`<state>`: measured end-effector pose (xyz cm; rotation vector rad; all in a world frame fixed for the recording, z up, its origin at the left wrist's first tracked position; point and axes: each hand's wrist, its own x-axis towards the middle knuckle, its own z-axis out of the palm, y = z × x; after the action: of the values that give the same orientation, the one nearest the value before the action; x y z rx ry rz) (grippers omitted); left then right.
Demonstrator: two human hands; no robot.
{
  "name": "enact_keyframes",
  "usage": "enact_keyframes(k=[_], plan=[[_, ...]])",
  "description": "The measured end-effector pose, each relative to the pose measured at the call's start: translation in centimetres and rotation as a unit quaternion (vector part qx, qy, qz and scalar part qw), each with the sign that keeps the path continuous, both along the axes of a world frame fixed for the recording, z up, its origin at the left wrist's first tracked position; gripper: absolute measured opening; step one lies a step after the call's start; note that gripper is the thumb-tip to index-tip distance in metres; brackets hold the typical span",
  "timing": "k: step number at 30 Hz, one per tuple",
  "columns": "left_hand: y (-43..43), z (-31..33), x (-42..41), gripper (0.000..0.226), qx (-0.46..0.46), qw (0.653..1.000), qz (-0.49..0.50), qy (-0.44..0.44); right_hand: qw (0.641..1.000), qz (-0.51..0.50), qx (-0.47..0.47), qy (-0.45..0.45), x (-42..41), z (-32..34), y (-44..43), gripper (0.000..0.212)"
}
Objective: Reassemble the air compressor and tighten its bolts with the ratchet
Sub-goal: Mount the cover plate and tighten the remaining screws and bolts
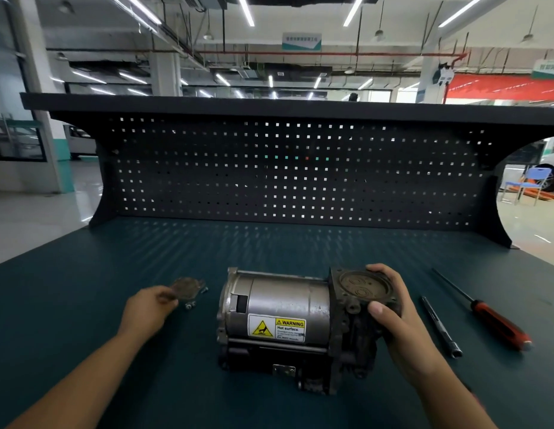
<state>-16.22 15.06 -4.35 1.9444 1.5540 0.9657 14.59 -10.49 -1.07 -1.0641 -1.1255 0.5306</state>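
Observation:
The air compressor (278, 317) lies on its side in the middle of the green bench top, a yellow hot-surface warning label facing me. Its dark cylinder head end (359, 289) points right, with a round open face on top. My right hand (393, 314) grips that head end, thumb in front and fingers over the far rim. To the left, my left hand (148, 308) pinches the near edge of a flat rusty cover plate (186, 287). A few small bolts (190, 304) lie by the plate. A slim ratchet extension bar (439, 326) lies right of the compressor.
A red-handled screwdriver (486, 311) lies at an angle at the far right of the bench top (84, 289). A black perforated back panel (285, 171) with a shelf above closes off the rear. Beyond it is a workshop hall with a blue chair.

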Motion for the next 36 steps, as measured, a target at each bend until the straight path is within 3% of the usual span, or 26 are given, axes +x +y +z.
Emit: enact_keyframes(k=[7,11,15,19,22,26,31,34,36], plan=[[1.1,-0.8,0.9,0.017,0.029,0.996,-0.01,0.082,1.0,0.004,0.013,0.002,0.0,0.0,0.2,0.059],[2.2,-0.4,1.1,0.026,0.038,0.997,0.053,0.046,1.0,0.003,0.027,0.006,-0.1,-0.2,0.3,0.059],[3.5,0.2,2.6,0.056,-0.082,0.979,0.113,0.148,0.999,0.0,0.038,0.007,-0.1,-0.3,0.4,0.06],[4.4,0.8,4.1,0.055,-0.096,0.979,0.079,0.164,0.999,0.004,0.042,0.009,0.0,-0.4,0.5,0.06],[5.2,1.0,4.3,0.065,-0.126,0.983,0.084,0.102,0.999,-0.002,0.043,0.009,0.1,-0.4,0.6,0.061],[5.8,0.1,4.1,0.078,-0.105,0.988,0.084,-0.071,0.999,-0.001,0.037,0.008,0.0,-0.4,0.5,0.061],[5.8,-0.5,4.0,0.037,-0.085,0.952,0.132,-0.261,1.0,-0.001,0.025,0.01,-0.1,-0.2,0.4,0.062],[3.9,2.2,4.6,0.026,0.005,0.947,0.13,-0.294,1.0,-0.003,0.017,0.006,-0.3,0.0,0.2,0.062],[1.4,5.1,5.5,0.021,0.077,0.945,0.069,-0.31,1.0,-0.004,0.007,0.005,-0.3,0.1,0.1,0.06]])
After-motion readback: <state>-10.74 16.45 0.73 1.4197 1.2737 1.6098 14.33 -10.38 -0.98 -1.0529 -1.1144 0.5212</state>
